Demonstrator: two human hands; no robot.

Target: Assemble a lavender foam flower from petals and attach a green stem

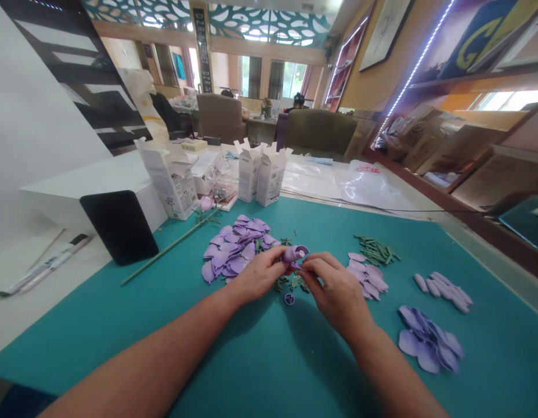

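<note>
Between my hands, above the teal mat point(260, 371), is a partly built purple artificial flower point(293, 253). My left hand point(265, 273) is closed round its side. The fingers of my right hand point(334, 284) pinch a purple petal point(297, 266) at the flower's lower edge. Just below lies a small round purple piece point(289, 299), beside green leaf pieces point(295, 283). A heap of purple petals point(234, 247) spreads left of my left hand. Paler petals point(368, 277) lie to the right of my right hand, with green stem pieces point(376, 249) behind them.
Farther right are pale bud-shaped pieces point(445, 290) and darker purple petals point(429, 339). A finished flower on a long green stem point(164, 249) lies at left, near a black tablet-like panel point(118, 226). White boxes point(269, 174) stand at the back.
</note>
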